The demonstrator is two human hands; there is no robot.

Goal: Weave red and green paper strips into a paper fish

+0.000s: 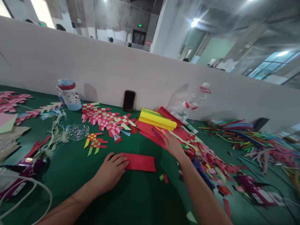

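Observation:
My left hand [113, 170] lies with fingers stretched out over the left end of a folded red paper strip [140, 162] on the green table. Farther forward and to the right, my right hand [172, 144] has its fingertips closed at the near end of a slim dark pen [157, 133]. That pen is above red paper sheets [150, 132], just in front of a folded yellow paper [157, 119]. Beside my right forearm is a dark blue tool [202, 175], partly hidden. Small green and red scraps [165, 178] lie near the strip.
Woven paper fish [105, 118] and a patterned jug [69, 95] stand left. A phone [128, 100] leans on the white partition [105, 68]. On the right are a plastic bottle [193, 103], paper scraps [211, 162], colourful stems [243, 134] and a corded purple glue gun [256, 190].

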